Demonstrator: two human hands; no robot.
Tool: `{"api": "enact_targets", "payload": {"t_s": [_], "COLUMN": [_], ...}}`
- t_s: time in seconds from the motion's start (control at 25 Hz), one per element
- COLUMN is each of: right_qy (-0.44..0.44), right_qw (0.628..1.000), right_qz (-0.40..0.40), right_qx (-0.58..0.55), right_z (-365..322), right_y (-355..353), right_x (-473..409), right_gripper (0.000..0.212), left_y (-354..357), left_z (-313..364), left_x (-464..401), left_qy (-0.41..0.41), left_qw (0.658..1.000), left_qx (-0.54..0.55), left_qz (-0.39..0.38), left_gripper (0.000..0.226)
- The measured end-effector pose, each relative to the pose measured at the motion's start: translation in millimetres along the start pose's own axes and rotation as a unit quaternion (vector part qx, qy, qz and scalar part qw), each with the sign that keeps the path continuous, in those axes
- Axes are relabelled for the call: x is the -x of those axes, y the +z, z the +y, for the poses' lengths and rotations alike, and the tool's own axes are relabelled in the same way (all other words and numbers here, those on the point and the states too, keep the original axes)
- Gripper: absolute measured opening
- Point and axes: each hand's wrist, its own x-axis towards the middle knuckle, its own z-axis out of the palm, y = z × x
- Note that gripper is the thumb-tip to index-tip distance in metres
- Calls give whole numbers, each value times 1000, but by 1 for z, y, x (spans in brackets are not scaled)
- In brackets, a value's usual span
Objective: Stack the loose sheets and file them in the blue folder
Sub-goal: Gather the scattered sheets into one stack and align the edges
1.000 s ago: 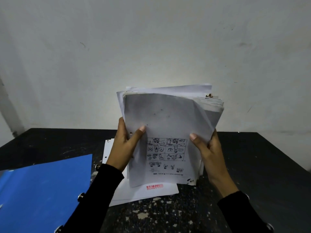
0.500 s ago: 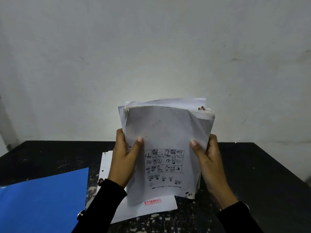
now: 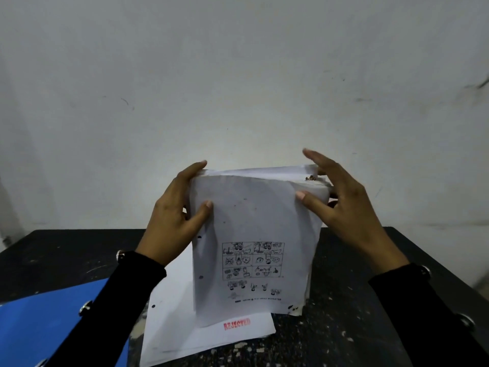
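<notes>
White sheets (image 3: 254, 221) stand upright mid-table, left hand (image 3: 169, 221) gripping their left edge, right hand (image 3: 341, 202) spread, thumb on front; blue folder (image 3: 39, 332) lies near left; bare black table (image 3: 370, 300) right.

A black, paint-flecked table top (image 3: 344, 337) stood against a plain, scuffed white wall (image 3: 238, 75), which bore faint dark marks.

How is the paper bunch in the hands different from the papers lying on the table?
The held stack stands upright between both hands; the sheets on the table lie flat. The held stack's front page shows small drawings; the flat sheets show a red REJECTED stamp. Both are white with punched holes.
</notes>
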Motion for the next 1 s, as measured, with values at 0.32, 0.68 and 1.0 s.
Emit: {"api": "enact_targets", "payload": {"t_s": [0.32, 0.68, 1.0], "right_qy": [24, 135, 310], "right_qw": [999, 960, 853], "right_qz": [35, 60, 49], "right_qx": [-15, -237, -416], "right_z": [6, 3, 34], "right_y": [0, 18, 79], "right_x": [9, 21, 81], "right_gripper": [38, 50, 36], "left_y": [-4, 7, 55], "left_z": [4, 1, -20], "left_x": [0, 11, 58], "left_qy": [-17, -138, -249], "left_qw": [1000, 968, 925], "left_qx": [10, 208, 284], "left_qz": [9, 23, 34], "left_gripper": [49, 51, 14]}}
